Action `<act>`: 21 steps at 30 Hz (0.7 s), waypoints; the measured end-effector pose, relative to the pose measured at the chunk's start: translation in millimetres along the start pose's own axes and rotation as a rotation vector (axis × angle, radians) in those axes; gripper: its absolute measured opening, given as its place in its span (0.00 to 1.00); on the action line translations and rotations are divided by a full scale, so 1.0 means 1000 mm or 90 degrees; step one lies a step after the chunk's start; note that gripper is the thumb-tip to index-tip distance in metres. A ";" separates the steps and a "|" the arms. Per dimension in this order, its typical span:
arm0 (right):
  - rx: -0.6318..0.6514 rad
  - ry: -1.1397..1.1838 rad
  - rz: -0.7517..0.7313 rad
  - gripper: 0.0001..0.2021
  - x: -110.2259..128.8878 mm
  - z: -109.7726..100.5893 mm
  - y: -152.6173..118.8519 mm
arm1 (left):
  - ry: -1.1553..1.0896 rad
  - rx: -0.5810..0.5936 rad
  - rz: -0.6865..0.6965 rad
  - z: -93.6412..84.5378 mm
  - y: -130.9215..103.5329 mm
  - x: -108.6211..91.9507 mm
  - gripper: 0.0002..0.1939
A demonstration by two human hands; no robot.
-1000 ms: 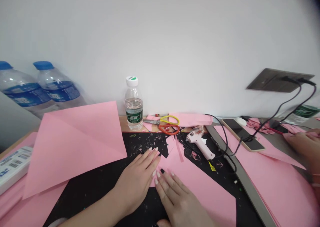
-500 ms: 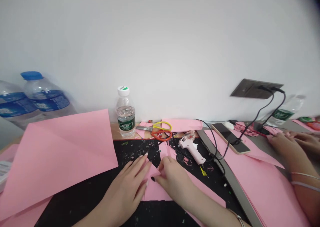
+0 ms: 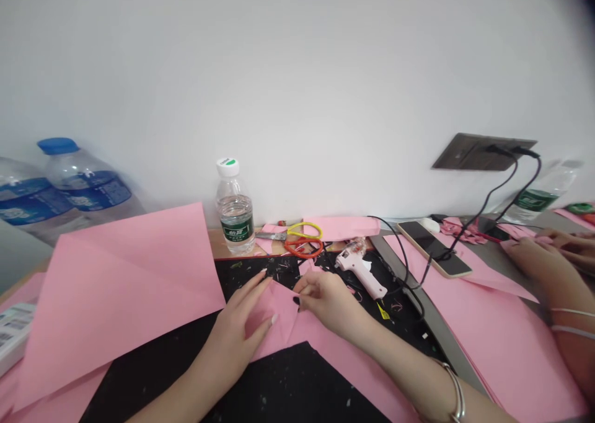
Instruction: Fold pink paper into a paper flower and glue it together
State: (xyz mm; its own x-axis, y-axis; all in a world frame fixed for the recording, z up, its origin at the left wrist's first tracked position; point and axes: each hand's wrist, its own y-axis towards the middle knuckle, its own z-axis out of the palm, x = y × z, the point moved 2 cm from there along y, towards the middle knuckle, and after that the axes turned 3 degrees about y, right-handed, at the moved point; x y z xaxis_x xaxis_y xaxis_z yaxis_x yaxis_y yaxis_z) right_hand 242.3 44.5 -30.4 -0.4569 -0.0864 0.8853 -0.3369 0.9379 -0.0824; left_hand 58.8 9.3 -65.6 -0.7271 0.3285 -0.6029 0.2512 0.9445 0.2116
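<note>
A folded piece of pink paper (image 3: 279, 324) sits on the black mat between my hands, with crease lines across it. My left hand (image 3: 237, 320) rests along its left side, fingers stretched out and the thumb apart, touching the paper. At the upper right corner, my right hand (image 3: 328, 299) pinches the paper between thumb and fingers; the exact grip is partly hidden. Beneath my right forearm a longer pink sheet (image 3: 346, 361) stretches toward the lower right. A white glue gun (image 3: 362, 273) lies just beyond my right hand.
Scissors (image 3: 304, 240) with yellow and red handles lie near a water bottle (image 3: 236, 215). A large pink sheet (image 3: 134, 293) stands tilted at left, before big blue-labelled bottles (image 3: 95, 187). On the right are a phone (image 3: 434, 249), black cables and a co-worker's hand (image 3: 534, 258).
My right hand has lifted slightly with the paper's corner, and the paper has turned a little. My left hand has shifted left, its thumb now farther from the fingers.
</note>
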 end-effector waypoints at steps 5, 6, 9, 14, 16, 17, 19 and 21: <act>0.064 0.122 0.015 0.06 0.004 -0.016 0.018 | -0.105 -0.038 -0.104 -0.012 0.007 0.002 0.25; 0.098 0.140 0.005 0.06 0.007 -0.019 0.020 | -0.134 -0.037 -0.127 -0.013 0.008 0.002 0.25; 0.203 0.145 -0.049 0.07 0.020 -0.023 0.026 | -0.262 0.005 -0.176 -0.016 0.010 -0.001 0.21; 0.187 0.005 -0.136 0.10 0.032 -0.015 0.033 | -0.440 0.063 -0.258 -0.018 0.010 -0.003 0.15; 0.024 -0.063 -0.156 0.13 0.030 -0.016 0.034 | -0.482 0.023 -0.287 -0.020 0.010 -0.001 0.13; -0.075 -0.078 -0.159 0.16 0.029 -0.018 0.032 | -0.506 -0.002 -0.296 -0.021 0.010 0.000 0.12; -0.227 -0.060 -0.140 0.22 0.023 -0.022 0.026 | -0.565 -0.038 -0.312 -0.022 0.010 0.001 0.12; -0.246 -0.004 -0.093 0.25 0.017 -0.023 0.018 | -0.634 -0.030 -0.332 -0.021 0.008 -0.001 0.12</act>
State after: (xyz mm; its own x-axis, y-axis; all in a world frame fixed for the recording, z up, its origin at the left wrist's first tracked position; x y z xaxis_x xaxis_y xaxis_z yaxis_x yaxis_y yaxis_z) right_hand 247.3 67.0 -6.9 -0.4320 -0.2291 0.8723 -0.0646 0.9726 0.2234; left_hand 47.9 16.8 -47.4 0.1027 -0.2304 -0.9676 0.0258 0.9731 -0.2290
